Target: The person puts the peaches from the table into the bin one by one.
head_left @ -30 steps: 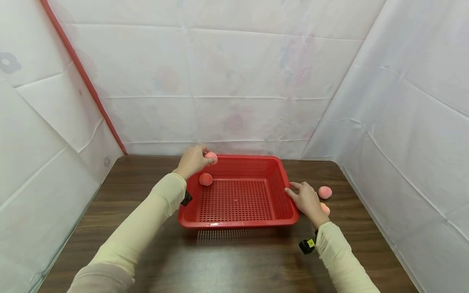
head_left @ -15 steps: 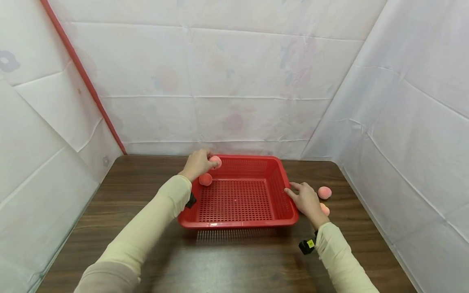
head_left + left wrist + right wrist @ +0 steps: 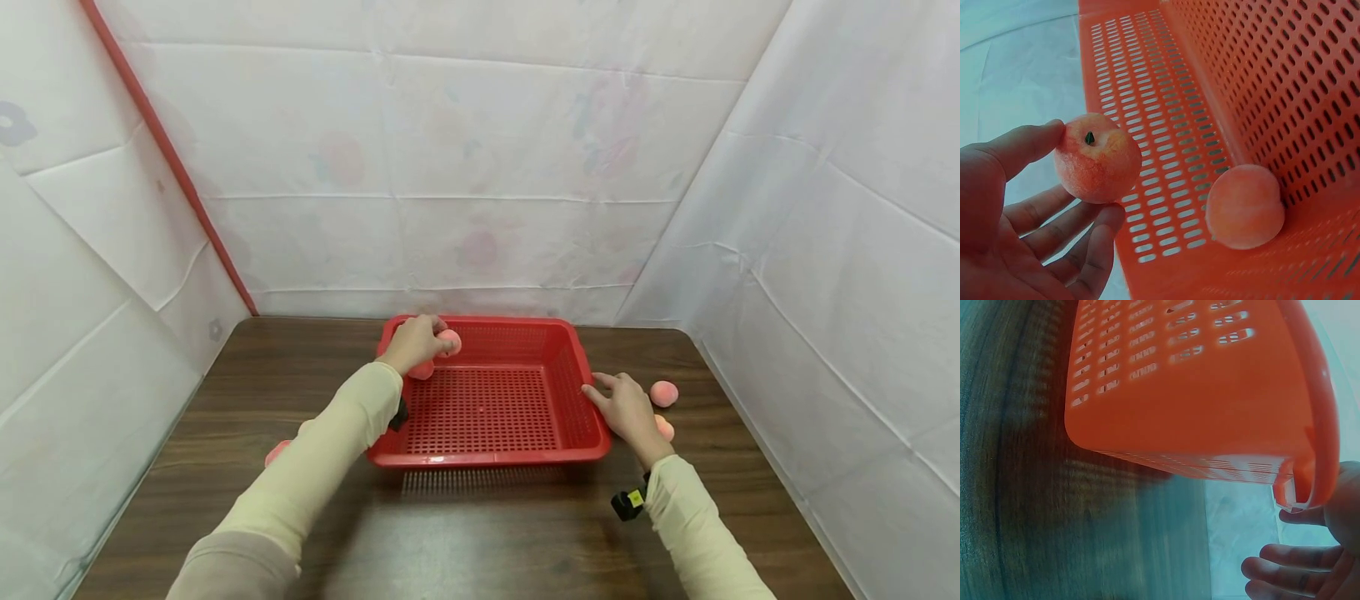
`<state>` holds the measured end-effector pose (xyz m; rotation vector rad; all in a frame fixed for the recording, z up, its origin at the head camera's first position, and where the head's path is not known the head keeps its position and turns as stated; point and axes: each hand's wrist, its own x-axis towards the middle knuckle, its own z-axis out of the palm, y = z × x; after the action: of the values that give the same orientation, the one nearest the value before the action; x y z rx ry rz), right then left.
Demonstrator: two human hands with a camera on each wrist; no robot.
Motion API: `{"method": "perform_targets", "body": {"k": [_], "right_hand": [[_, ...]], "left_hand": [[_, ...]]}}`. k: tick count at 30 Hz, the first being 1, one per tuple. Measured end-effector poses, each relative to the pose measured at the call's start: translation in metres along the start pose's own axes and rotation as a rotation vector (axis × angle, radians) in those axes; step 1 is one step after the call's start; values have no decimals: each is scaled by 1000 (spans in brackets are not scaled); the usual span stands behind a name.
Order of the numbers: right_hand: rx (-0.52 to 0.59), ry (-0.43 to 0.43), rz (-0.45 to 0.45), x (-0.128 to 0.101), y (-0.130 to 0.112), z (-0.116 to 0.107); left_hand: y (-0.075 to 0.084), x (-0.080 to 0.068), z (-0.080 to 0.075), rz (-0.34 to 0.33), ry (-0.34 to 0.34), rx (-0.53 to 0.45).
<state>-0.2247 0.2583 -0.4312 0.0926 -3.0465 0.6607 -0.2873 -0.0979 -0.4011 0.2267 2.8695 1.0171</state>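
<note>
Over the far left corner of the red basket, the left hand pinched a peach, while the right hand rested open-fingered against the basket's right rim on the bench.

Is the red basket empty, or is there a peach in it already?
Not empty. One peach lies on the floor of the basket, in a corner. The left hand holds a second peach over it.

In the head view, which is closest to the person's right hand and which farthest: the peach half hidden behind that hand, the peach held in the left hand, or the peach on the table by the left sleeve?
From the right hand:
1. Peach behind the hand, on the table right beside it.
2. Held peach, in the left hand over the red basket's far left corner.
3. Peach by the left sleeve, on the table left of the basket.
</note>
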Motion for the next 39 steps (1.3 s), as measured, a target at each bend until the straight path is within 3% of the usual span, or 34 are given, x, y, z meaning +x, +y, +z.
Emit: {"method": "perform_targets", "body": {"k": [10, 17, 28, 39], "right_hand": [[24, -3, -3, 1, 0, 1], [26, 2, -22, 4, 1, -1], [8, 17, -43, 2, 2, 1], [23, -7, -8, 3, 2, 2]], "left_hand": [[-8, 7, 19, -17, -32, 32], [-9, 11, 24, -1, -48, 62], [-10, 10, 29, 99, -17, 252], [-14, 17, 38, 89, -38, 307]]}}
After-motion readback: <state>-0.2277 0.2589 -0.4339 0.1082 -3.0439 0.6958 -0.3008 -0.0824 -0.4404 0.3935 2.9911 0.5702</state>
